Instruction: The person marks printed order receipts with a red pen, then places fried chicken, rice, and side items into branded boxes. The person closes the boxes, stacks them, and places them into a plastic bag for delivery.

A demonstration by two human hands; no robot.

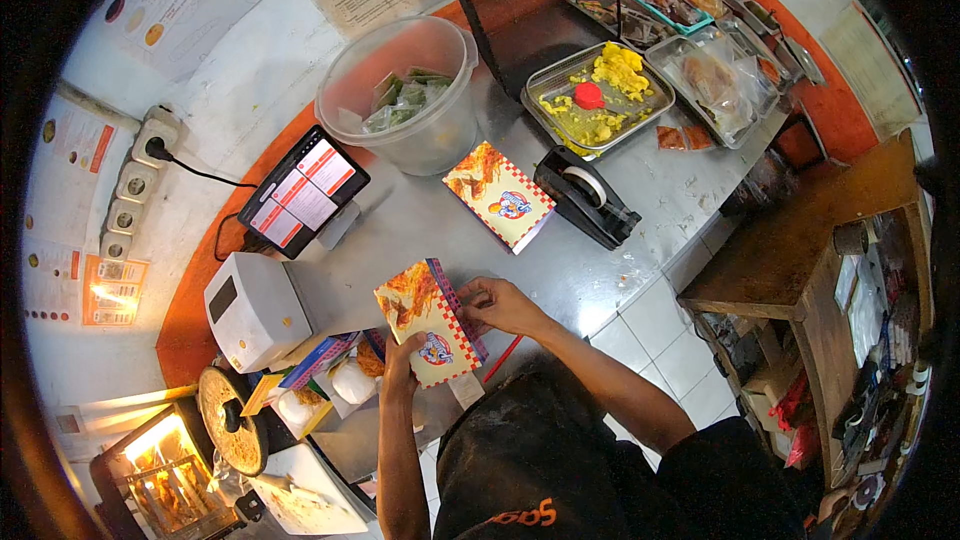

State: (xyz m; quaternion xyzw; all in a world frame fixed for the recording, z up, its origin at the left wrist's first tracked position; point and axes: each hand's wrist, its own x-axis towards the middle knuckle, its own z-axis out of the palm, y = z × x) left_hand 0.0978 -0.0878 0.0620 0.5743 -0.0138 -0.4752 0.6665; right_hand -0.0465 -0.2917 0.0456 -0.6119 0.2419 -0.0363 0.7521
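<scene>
A printed cardboard food box [424, 319], with fried-chicken artwork and a red checked border, is held above the steel counter. My left hand [403, 367] grips its near left side, thumb across the printed face. At its right side, my right hand [489, 305] has bent fingers drawn together against the dark patterned panel; whether anything is pinched there is too small to tell. A second printed box [501, 197] lies on the counter beyond. Touching or close to that box is a black tape dispenser [589, 195] with a roll of tape.
A tablet [305, 191] and a white label printer [257, 311] stand left. Open boxes hold wrapped white portions [354, 387]. Behind are a clear tub [397, 139] of bagged greens and a tray [544, 131] of yellow food. A heated cabinet [169, 465] glows lower left; wooden shelving [765, 270] stands right.
</scene>
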